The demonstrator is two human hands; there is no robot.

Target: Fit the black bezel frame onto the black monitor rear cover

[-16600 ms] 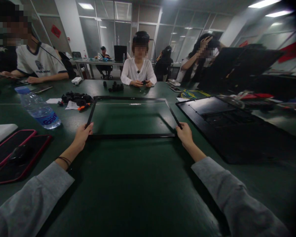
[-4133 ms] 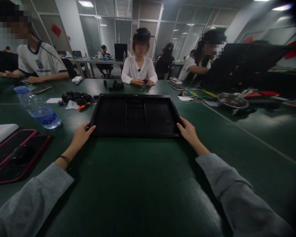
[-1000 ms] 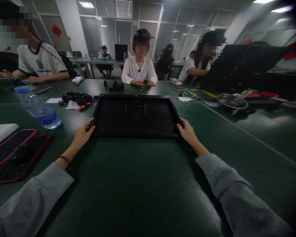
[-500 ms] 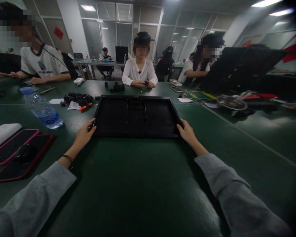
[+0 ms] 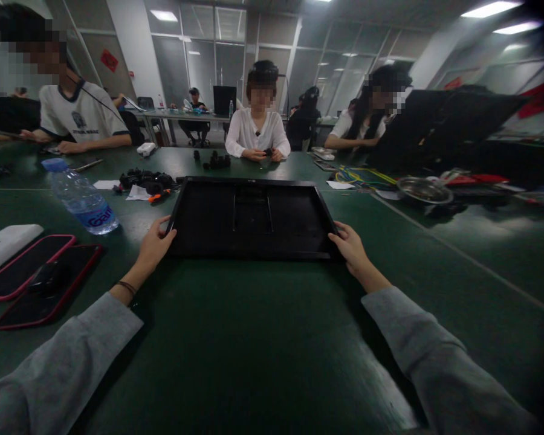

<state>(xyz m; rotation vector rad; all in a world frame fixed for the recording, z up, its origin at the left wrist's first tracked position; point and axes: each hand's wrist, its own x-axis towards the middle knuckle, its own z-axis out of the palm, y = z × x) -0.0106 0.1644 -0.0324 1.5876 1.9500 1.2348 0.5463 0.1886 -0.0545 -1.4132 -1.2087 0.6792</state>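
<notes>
A wide black monitor frame (image 5: 208, 223), rectangular with a raised rim and a sunken inside, lies across the table in front of me. Small lettering shows at the middle of its far rim, and a bracket-like outline (image 5: 252, 212) stands in its centre. My left hand (image 5: 156, 241) is closed on the left side near the front corner, thumb on top. At the opposite side my right hand (image 5: 348, 244) grips the rim in the same way. The fingers under both sides are partly hidden.
Left on the green table (image 5: 254, 338) are a water bottle (image 5: 90, 208), a white box (image 5: 9, 248), two red-edged phones (image 5: 31, 266) and a black mouse (image 5: 49, 278). Black parts (image 5: 147, 180) lie beyond. A metal bowl (image 5: 424, 190) and cables (image 5: 362, 176) are right. A person (image 5: 258, 130) sits opposite.
The near edge of the monitor frame has come slightly towards me, with both hands still holding its sides. My right hand has shifted a little outward and down.
</notes>
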